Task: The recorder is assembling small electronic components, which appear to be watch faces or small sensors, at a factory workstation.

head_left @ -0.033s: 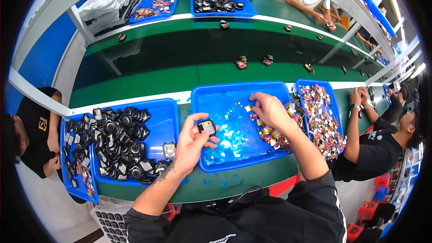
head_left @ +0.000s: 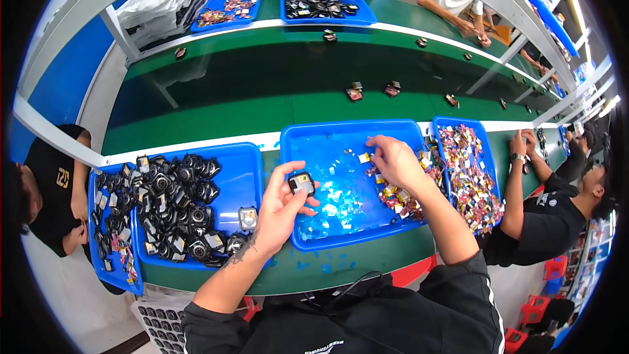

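Observation:
My left hand [head_left: 280, 204] grips a black, square watch case [head_left: 302, 184] with a pale face between thumb and fingers, above the left side of a blue tray [head_left: 354, 124]. Over the right part of this tray, my right hand [head_left: 398, 165] is closed in a pinch. A small yellow-and-white part [head_left: 364, 157] shows at its fingertips. Bits of blue film [head_left: 337, 204] are strewn over the tray's floor. Under my right wrist lies a heap of small red, yellow and white parts [head_left: 401, 202].
At left, blue trays [head_left: 229, 187] hold many black watch cases [head_left: 164, 203]. Another tray [head_left: 493, 157] at right is heaped with small parts [head_left: 462, 170]. Beyond runs a green belt [head_left: 216, 111] carrying spaced parts [head_left: 354, 94]. Co-workers sit across and to both sides; grey frame posts [head_left: 56, 134] stand around.

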Tool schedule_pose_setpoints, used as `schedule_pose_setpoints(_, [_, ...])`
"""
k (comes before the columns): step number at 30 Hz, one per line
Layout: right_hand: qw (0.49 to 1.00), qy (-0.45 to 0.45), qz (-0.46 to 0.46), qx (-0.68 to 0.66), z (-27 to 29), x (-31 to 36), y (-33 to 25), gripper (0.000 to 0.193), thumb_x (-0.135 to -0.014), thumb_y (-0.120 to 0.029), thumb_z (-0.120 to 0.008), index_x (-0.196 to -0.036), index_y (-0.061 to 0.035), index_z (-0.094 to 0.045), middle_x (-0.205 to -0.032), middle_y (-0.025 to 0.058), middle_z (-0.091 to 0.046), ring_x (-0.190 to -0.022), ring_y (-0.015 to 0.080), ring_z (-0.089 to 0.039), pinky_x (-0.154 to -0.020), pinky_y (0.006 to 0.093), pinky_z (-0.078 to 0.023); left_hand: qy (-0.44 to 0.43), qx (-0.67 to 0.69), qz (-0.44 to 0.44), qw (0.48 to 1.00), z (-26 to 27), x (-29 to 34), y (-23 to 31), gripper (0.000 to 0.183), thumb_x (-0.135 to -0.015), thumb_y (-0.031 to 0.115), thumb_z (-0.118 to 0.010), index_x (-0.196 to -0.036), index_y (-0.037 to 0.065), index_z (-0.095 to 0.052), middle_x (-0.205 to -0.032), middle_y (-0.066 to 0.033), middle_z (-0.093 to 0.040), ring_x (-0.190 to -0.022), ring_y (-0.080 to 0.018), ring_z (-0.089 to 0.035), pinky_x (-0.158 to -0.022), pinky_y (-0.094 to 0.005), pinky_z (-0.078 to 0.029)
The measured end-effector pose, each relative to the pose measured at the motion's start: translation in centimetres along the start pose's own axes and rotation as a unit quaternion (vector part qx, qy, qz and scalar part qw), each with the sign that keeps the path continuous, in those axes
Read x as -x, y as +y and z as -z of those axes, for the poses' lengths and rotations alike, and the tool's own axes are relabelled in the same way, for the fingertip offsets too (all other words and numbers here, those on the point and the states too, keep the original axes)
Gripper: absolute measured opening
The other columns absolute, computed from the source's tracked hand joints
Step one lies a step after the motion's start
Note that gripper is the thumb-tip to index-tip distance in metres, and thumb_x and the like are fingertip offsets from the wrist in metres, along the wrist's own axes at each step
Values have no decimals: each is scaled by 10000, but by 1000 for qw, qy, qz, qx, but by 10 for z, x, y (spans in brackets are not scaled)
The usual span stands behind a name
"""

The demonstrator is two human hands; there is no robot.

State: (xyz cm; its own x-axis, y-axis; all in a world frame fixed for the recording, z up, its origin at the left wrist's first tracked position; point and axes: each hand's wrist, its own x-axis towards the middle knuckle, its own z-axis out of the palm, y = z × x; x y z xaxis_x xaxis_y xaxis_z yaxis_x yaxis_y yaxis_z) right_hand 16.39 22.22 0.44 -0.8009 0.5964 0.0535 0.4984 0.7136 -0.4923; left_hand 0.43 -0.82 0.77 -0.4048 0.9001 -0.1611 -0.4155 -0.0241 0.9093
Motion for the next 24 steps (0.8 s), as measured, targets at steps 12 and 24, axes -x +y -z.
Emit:
schedule_pose_setpoints(12, [873, -24, -7, -488, 3, 54, -111, 56, -852, -3, -686, -888, -11, -644, -823, 47, -635, -726, 80, -579, -632, 224, -459, -62, -317, -143, 935, -5, 9, 15, 273, -769, 228, -803, -1002, 104, -736, -946, -142, -707, -971, -297, -628, -1037, -441, -406])
schedule_pose_setpoints(24, [949, -46, 50, -307, 2, 50, -113, 107, -839, 12, -664, -903, -26, -588, -840, 71, -598, -715, 168, -597, -585, 288, -468, 4, -289, -140, 947, -8, 11, 12, 107, -755, 101, -772, -836, 72, -709, -793, -36, -551, -614, -109, -458, -532, -271, -361])
